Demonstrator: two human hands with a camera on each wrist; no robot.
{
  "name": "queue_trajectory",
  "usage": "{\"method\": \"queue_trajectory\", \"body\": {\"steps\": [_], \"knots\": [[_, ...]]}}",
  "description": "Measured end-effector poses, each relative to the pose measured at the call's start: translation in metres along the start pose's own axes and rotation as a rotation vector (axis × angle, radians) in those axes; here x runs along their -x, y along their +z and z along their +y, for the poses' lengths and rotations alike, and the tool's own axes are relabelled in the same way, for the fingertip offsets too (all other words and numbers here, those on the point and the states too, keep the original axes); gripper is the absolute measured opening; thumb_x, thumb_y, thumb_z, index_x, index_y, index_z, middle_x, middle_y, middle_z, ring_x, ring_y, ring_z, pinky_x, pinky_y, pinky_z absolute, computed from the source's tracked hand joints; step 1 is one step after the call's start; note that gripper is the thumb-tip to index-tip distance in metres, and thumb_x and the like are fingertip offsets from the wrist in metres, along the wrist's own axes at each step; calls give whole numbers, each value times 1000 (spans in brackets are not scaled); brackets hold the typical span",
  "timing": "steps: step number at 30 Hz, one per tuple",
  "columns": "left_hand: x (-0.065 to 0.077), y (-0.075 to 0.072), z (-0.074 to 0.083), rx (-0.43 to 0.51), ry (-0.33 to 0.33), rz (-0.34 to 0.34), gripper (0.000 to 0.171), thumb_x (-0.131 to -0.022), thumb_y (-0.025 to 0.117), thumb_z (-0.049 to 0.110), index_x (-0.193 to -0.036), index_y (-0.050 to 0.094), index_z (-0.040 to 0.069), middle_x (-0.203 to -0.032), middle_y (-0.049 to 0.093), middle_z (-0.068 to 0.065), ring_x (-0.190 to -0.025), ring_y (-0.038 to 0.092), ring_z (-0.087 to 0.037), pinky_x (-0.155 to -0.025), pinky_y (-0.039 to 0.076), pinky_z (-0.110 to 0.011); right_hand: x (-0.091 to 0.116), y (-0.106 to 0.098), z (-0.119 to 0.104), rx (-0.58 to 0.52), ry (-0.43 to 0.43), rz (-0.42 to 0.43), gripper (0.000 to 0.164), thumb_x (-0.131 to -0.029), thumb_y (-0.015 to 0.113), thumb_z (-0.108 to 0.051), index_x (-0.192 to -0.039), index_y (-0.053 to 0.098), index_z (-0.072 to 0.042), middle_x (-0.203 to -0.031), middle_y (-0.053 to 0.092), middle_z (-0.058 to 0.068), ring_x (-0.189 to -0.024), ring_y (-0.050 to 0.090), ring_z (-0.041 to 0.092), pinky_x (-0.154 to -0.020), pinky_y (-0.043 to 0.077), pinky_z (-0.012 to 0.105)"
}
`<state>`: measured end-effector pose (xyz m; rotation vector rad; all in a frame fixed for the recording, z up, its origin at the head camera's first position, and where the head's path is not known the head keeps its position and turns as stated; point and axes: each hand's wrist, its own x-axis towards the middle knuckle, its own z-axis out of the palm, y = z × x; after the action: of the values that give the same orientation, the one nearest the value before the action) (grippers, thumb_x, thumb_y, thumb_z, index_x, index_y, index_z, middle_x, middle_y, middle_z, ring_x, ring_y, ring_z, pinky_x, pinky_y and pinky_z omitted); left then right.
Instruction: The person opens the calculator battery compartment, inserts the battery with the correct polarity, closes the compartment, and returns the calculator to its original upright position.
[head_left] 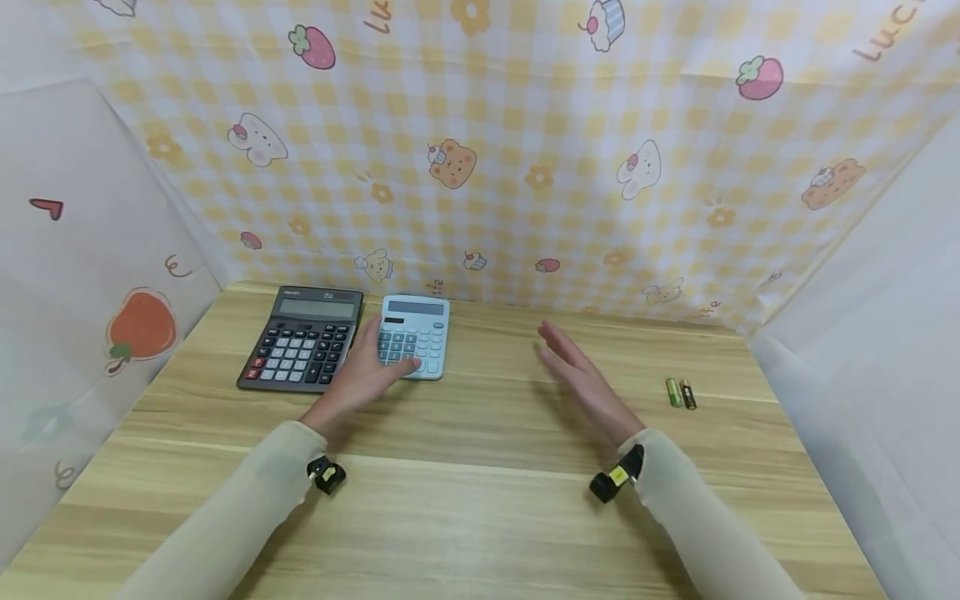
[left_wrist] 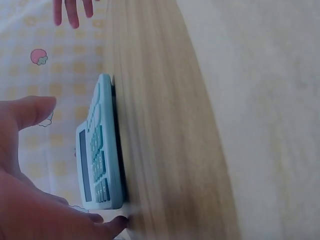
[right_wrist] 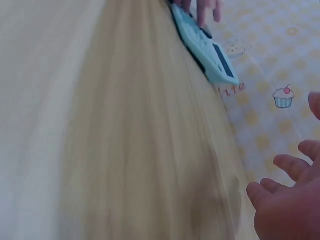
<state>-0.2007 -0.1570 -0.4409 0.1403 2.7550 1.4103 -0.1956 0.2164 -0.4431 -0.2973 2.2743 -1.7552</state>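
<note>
A light blue calculator (head_left: 435, 337) lies face up near the back of the wooden table. Over its left side reaches my left hand (head_left: 366, 367), thumb and fingers spread. In the left wrist view the thumb is apart from the calculator (left_wrist: 115, 165), and the lower fingertips are close beside its end; whether they touch it I cannot tell. To the left lies a larger dark grey calculator (head_left: 292, 350), its right edge partly behind that hand. My right hand (head_left: 585, 379) hovers above the table to the right, holding nothing, its fingers extended and slightly bent.
Two small batteries, one green (head_left: 673, 392) and one black (head_left: 687, 395), lie side by side at the right. A yellow checked cloth (head_left: 510, 225) hangs behind the table (head_left: 465, 533). White sheets (head_left: 885, 333) hang at both sides.
</note>
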Motion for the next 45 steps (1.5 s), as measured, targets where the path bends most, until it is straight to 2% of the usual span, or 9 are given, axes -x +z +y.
{"method": "queue_trajectory", "body": {"steps": [3,8,15,20,25,38,45], "knots": [[-2,1,1,-11,-3,19,114,-94,84,36,-173,13,-4,-172,28,-35,-152,35,-56,-121,29,-73,-16,12,-4,-144,-13,9,70,-118,52,-34,-177,21,-13,-181,25,9,-166,22,31,-131,21,55],[-6,2,1,-72,-53,15,118,-91,88,31,-175,11,-1,-173,27,-34,-157,28,-57,-125,24,-71,-39,31,-10,-294,8,13,69,-117,52,-20,-176,20,-5,-180,24,18,-165,25,36,-130,27,50],[-10,4,-6,-136,-57,9,130,-82,96,34,-176,12,2,-176,22,-32,-160,18,-58,-126,16,-73,-62,60,-16,-304,53,-17,66,-117,52,-21,-176,24,-8,-179,28,15,-163,31,33,-127,35,48],[-10,5,-6,-133,-80,4,137,-75,101,28,-177,11,8,-178,20,-28,-160,17,-57,-124,18,-75,-72,78,-21,-317,62,-35,66,-116,54,-21,-175,27,-10,-179,30,14,-162,33,32,-125,38,47],[-11,5,-6,-132,-94,-7,140,-72,103,25,-178,12,10,-178,18,-27,-160,16,-56,-124,19,-74,-81,92,-22,-351,62,-53,66,-115,56,-20,-175,29,-9,-178,31,15,-162,33,32,-124,39,50],[-12,5,-5,-123,-103,-14,141,-72,103,19,-177,9,8,-176,19,-30,-159,17,-55,-126,19,-70,-89,108,-23,-412,96,-83,66,-115,54,-13,-176,27,-11,-177,31,17,-160,37,35,-121,43,52],[-13,4,-7,-134,-90,-15,139,-72,103,18,-177,12,6,-173,22,-33,-158,18,-55,-127,18,-68,-89,111,-24,-418,99,-107,69,-114,54,-14,-176,24,-11,-179,27,18,-161,33,36,-119,45,54]]}}
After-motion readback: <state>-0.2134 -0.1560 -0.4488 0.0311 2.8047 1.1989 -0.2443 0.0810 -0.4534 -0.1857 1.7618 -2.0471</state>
